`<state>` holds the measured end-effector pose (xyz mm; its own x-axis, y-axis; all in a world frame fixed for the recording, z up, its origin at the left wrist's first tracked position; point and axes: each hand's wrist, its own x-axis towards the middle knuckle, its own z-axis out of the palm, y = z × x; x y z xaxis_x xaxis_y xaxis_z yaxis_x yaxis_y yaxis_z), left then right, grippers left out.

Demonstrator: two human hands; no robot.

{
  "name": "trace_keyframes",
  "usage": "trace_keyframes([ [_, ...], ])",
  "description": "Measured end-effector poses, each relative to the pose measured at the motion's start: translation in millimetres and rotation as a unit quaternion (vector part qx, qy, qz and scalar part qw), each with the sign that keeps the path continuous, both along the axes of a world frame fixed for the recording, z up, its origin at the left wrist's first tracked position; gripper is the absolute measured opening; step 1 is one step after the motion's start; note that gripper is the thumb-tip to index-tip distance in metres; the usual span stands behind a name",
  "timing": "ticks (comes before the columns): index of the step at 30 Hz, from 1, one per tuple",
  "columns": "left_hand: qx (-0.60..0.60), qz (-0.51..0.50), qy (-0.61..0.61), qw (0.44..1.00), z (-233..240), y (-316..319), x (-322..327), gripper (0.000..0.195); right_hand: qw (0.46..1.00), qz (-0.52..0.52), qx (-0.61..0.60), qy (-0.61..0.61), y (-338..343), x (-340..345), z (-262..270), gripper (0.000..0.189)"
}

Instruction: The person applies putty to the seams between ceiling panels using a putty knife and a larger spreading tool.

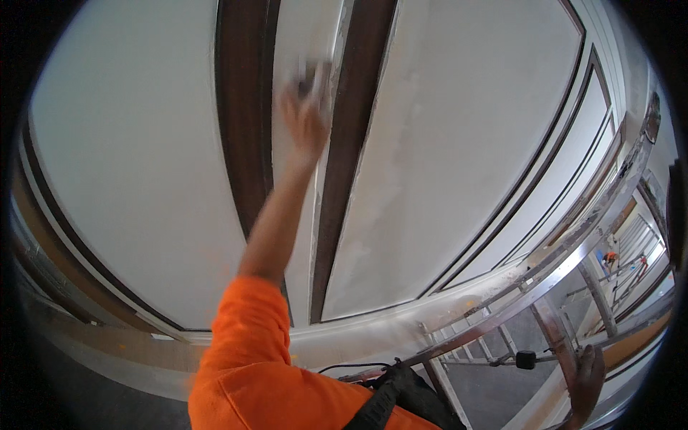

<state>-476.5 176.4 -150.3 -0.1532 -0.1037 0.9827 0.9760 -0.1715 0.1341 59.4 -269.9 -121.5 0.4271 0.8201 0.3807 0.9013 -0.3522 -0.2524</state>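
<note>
My left hand (306,121) is raised along a narrow white strip (301,32) between two dark brown bands (244,107). Motion blur covers it and the small hand tool (310,78) in its fingers, so the tool's exact kind cannot be told. The tool is at the white strip, close to the right-hand brown band (355,107). At the lower right, my right hand (588,376) grips a metal crosspiece (556,333) of a ladder, with its fingers wrapped over the edge. Whitish smears run along the brown band's edges.
Large white panels (123,161) flank the brown bands; the right panel (457,134) has patchy marks. A long metal ladder rail (516,301) curves across the right. Below are another ladder (478,344), a black box-shaped object (525,359) and grey floor (484,384). A distant person (610,258) wears orange.
</note>
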Motion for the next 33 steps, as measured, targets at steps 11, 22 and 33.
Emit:
trace_keyframes([
  [11, 0.139, 0.033, 0.01, 0.99, 90, 22, -22, 0.048, 0.999, -0.003, 0.041, -0.026, 0, 11, -5, 0.041],
  [22, 0.022, 0.017, -0.009, 1.0, 10, -29, 7, 0.049, 0.974, 0.024, -0.021, -0.226, -19, 70, -40, 0.038],
  [33, -0.022, 0.005, -0.038, 0.999, -1, -27, 10, 0.046, 0.972, 0.027, -0.038, -0.229, -18, 67, -36, 0.038],
])
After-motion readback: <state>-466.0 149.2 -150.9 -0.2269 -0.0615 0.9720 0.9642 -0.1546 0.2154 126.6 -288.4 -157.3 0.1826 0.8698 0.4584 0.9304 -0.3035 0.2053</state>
